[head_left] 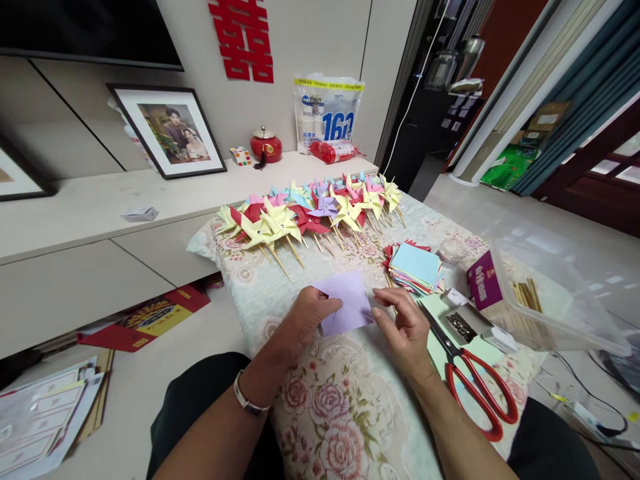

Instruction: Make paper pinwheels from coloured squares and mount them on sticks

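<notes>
Head view, from where I stand: someone sits at a table draped in a flowered cloth (345,427), both hands over its middle, one apart from the other. Their left hand (317,308) is clamped on a purple square of paper (350,300), thumb on top along its left side. Their right hand (403,319) is at the paper's right edge, thumb and forefinger parted; I can't tell whether the thumb touches the corner. A thin line, crease or cut, runs in from that lower right corner.

Beyond the paper, along the far side of the table, lies a crowd of pinwheels (325,208) in yellow, red, pink, blue and purple, their sticks pointing mostly toward the person. Right of the paper sits a stack of coloured squares (415,263), pale blue on top, with a round clear tub (451,252) just beside it. Nearer, red-handled scissors (453,351) lie across a pale green sheet (487,351), next to a small open box of metal bits (461,325). On the far right, a clear plastic container (570,333) lies tipped on its side, wooden sticks (530,297) inside. Past the table, a red jar (266,147) stands on a pale cabinet (100,227).
</notes>
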A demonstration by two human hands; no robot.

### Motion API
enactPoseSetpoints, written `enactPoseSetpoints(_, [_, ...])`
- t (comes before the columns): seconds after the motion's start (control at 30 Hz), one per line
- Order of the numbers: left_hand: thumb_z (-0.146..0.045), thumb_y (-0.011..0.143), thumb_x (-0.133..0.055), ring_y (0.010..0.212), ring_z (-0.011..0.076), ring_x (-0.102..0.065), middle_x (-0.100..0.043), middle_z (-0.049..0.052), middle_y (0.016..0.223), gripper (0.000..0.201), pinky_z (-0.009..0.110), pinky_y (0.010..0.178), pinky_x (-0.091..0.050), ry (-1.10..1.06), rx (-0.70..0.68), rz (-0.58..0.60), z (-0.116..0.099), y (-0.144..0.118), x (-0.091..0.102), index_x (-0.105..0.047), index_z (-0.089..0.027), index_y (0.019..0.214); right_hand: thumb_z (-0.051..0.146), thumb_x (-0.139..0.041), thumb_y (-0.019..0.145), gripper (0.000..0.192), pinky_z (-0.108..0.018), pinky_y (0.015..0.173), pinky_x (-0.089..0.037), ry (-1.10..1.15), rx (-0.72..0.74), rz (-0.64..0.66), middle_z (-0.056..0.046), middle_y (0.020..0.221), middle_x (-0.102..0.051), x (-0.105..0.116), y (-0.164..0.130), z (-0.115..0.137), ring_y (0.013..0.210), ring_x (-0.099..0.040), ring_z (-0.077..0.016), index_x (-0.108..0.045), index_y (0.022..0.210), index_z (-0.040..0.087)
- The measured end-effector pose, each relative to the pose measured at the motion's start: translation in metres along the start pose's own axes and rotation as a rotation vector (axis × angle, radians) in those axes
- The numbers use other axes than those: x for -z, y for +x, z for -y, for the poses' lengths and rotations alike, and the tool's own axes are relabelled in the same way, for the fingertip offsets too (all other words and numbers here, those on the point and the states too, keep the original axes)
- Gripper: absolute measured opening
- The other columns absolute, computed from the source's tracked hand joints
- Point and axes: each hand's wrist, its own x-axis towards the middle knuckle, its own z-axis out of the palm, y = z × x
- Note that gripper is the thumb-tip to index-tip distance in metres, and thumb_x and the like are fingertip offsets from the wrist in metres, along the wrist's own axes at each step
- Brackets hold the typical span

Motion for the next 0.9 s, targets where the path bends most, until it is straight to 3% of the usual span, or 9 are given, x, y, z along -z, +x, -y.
enactPoseSetpoints(0.13, [-0.022, 0.061, -0.068, 0.053, 0.0139, -0.056, -0.064, -0.001, 0.06, 0.007, 0.025, 0.052, -0.042, -0.03, -0.054, -0.046, 0.001, 0.0, -0.002, -0.068, -0.017, 0.066, 0.013, -0.062, 0.087, 0.026, -0.041, 0.078, -0.047, -0.211, 0.25, 0.138, -0.007, 0.095, -0.066, -0.003, 0.0, 0.012, 0.09, -0.059, -0.0242, -0.067, 0.111, 0.024])
enactPoseSetpoints(0.37, [-0.023, 0.059, -0.068, 0.047, 0.0088, -0.041, -0.05, -0.006, 0.05, 0.013, 0.023, 0.046, -0.03, -0.081, -0.073, -0.107, 0.001, 0.002, -0.006, -0.057, -0.017, 0.054, 0.007, -0.05, 0.09, 0.028, -0.042, 0.077, -0.035, -0.443, 0.325, 0.382, -0.009, 0.102, -0.065, -0.014, -0.005, 0.018, 0.093, -0.053, -0.025, -0.064, 0.112, 0.019])
enactPoseSetpoints(0.73, [-0.021, 0.058, -0.068, 0.051, 0.0114, -0.048, -0.059, -0.003, 0.056, 0.008, 0.024, 0.049, -0.034, -0.111, -0.036, -0.086, 0.009, 0.004, -0.006, -0.065, -0.016, 0.063, 0.015, -0.052, 0.095, 0.014, -0.039, 0.076, -0.032, -0.462, 0.339, 0.376, -0.006, 0.09, -0.065, -0.016, -0.004, 0.016, 0.086, -0.05, -0.0211, -0.065, 0.094, 0.019])
enactPoseSetpoints(0.9, [-0.023, 0.058, -0.069, 0.05, 0.0108, -0.046, -0.056, -0.003, 0.054, 0.009, 0.025, 0.049, -0.033, -0.128, -0.041, -0.076, 0.007, 0.003, -0.008, -0.064, -0.016, 0.06, 0.015, -0.054, 0.094, 0.014, -0.039, 0.076, -0.034, -0.468, 0.35, 0.369, -0.006, 0.091, -0.065, -0.015, -0.004, 0.016, 0.085, -0.051, -0.0212, -0.066, 0.098, 0.019])
